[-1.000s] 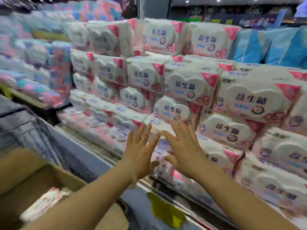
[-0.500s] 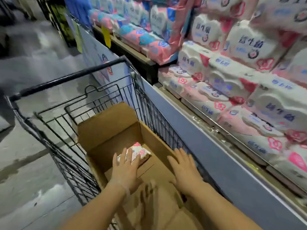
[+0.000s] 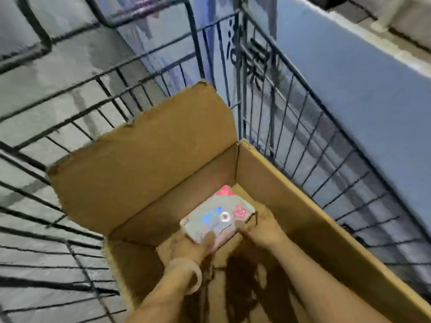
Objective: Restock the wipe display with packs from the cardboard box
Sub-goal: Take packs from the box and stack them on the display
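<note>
A shop aisle with a grey floor, and a wire trolley parked just beside a blue panel. Inside the trolley stood the cardboard box, open, one flap raised at the far side. Deep in the box, near its far wall, was one wipe pack, white with pink and blue print. Both hands were down in the box, near together, one at each end of the pack. Left hand gripped the near-left end, thumb on top. Right hand held the right end, fingers curled at the edge. Probably a light, soft pack, with smooth film that could slip and a body that could sag. Best taken by both short ends, with fingers under the bottom, not by the pink corner.
</note>
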The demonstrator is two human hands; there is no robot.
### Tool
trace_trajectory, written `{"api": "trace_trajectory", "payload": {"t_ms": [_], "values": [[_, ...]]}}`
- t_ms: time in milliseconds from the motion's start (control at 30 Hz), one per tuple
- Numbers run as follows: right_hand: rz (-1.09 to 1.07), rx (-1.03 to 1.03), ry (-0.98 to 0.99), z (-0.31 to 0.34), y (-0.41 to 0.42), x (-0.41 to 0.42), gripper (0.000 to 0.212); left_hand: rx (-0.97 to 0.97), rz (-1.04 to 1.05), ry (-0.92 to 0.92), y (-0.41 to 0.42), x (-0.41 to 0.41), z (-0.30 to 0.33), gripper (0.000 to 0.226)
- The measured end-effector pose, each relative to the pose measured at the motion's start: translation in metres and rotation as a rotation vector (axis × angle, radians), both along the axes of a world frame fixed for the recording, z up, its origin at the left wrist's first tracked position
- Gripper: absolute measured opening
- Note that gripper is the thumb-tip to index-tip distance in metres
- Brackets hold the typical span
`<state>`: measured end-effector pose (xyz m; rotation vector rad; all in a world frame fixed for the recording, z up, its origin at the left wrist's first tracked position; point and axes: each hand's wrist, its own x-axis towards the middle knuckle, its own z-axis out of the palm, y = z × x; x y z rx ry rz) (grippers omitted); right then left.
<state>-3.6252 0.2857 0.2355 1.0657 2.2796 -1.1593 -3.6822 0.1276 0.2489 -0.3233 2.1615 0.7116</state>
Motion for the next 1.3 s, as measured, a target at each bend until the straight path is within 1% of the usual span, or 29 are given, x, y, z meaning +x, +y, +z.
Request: {"api": "trace_trajectory", "payload": {"t_ms": [67,100,133,167,200,233,267,300,333,400,433,500,533,633,700,733,800,833,867,900,933,967,1000,1033,1067,1100,1167,1233,1300], "values": [[-0.164,-0.075,-0.008,-0.019,0.005,-0.014,0.073,-0.001,0.192,0.004,0.003,-0.019,-0.02,0.069],[-0.184,-0.135,-0.034,-0.032,0.007,-0.018,0.071,0.047,0.313,-0.007,0.004,-0.026,-0.03,0.067],[-0.134,-0.157,-0.036,-0.041,0.008,-0.021,0.068,0.094,0.41,-0.019,0.007,-0.031,-0.037,0.065],[-0.13,-0.14,-0.021,-0.047,0.007,-0.023,0.064,0.148,0.456,-0.041,0.008,-0.033,-0.044,0.063],[-0.201,-0.162,0.033,-0.048,0.007,-0.026,0.061,0.205,0.495,-0.077,0.012,-0.031,-0.044,0.057],[-0.263,-0.147,0.066,-0.048,0.005,-0.03,0.062,0.247,0.516,-0.139,0.016,-0.029,-0.046,0.049],[-0.264,-0.12,0.093,-0.047,0.003,-0.035,0.065,0.276,0.541,-0.179,0.021,-0.028,-0.045,0.043],[-0.227,-0.111,0.108,-0.049,0.0,-0.039,0.073,0.294,0.586,-0.178,0.023,-0.028,-0.05,0.048],[-0.193,-0.169,0.104,-0.05,0.001,-0.04,0.079,0.317,0.622,-0.18,0.022,-0.028,-0.054,0.058],[-0.216,-0.231,0.096,-0.056,0.003,-0.04,0.081,0.334,0.648,-0.185,0.019,-0.028,-0.054,0.071],[-0.253,-0.282,0.073,-0.053,0.003,-0.037,0.073,0.337,0.62,-0.189,0.016,-0.027,-0.051,0.069],[-0.329,-0.341,0.042,-0.048,0.002,-0.02,0.039,0.342,0.55,-0.2,0.01,-0.024,-0.045,0.061],[-0.381,-0.37,0.042,-0.044,0.0,-0.006,0.031,0.35,0.497,-0.219,0.008,-0.021,-0.042,0.06],[-0.633,-0.543,0.007,-0.027,-0.004,0.036,0.055,0.383,0.379,-0.234,0.005,-0.01,-0.022,0.071],[-0.691,-0.58,0.013,-0.006,-0.009,0.058,0.059,0.407,0.287,-0.233,0.004,-0.004,-0.003,0.077],[-0.694,-0.58,0.023,0.008,-0.011,0.068,0.067,0.421,0.24,-0.23,0.003,-0.003,0.01,0.076],[-0.705,-0.586,0.102,0.038,-0.016,0.086,0.09,0.468,0.128,-0.224,0.004,0.002,0.04,0.063],[-0.73,-0.599,0.155,0.055,-0.017,0.094,0.083,0.504,0.078,-0.238,0.007,0.004,0.058,0.06],[-0.77,-0.604,0.213,0.074,-0.016,0.101,0.064,0.542,0.024,-0.257,0.01,0.006,0.077,0.054],[-0.77,-0.628,0.265,0.093,-0.016,0.109,0.049,0.572,-0.061,-0.254,0.014,0.008,0.096,0.042],[-0.753,-0.65,0.299,0.111,-0.015,0.116,0.048,0.591,-0.138,-0.246,0.017,0.011,0.116,0.035],[-0.736,-0.654,0.336,0.127,-0.013,0.125,0.058,0.611,-0.213,-0.229,0.021,0.014,0.135,0.037],[-0.743,-0.651,0.38,0.144,-0.013,0.133,0.067,0.623,-0.277,-0.201,0.025,0.017,0.155,0.048],[-0.754,-0.635,0.429,0.162,-0.014,0.143,0.065,0.637,-0.338,-0.158,0.029,0.024,0.174,0.057],[-0.756,-0.609,0.483,0.18,-0.013,0.153,0.057,0.651,-0.379,-0.121,0.032,0.031,0.192,0.061],[-0.764,-0.576,0.526,0.196,-0.011,0.166,0.051,0.684,-0.417,-0.106,0.034,0.042,0.209,0.058],[-0.777,-0.536,0.588,0.23,-0.007,0.192,0.052,0.748,-0.443,-0.101,0.041,0.066,0.241,0.043],[-0.78,-0.464,0.657,0.269,-0.007,0.23,0.067,0.816,-0.467,-0.088,0.047,0.101,0.276,0.03],[-0.778,-0.475,0.68,0.292,-0.005,0.256,0.09,0.851,-0.51,-0.044,0.053,0.126,0.3,0.03]]}}
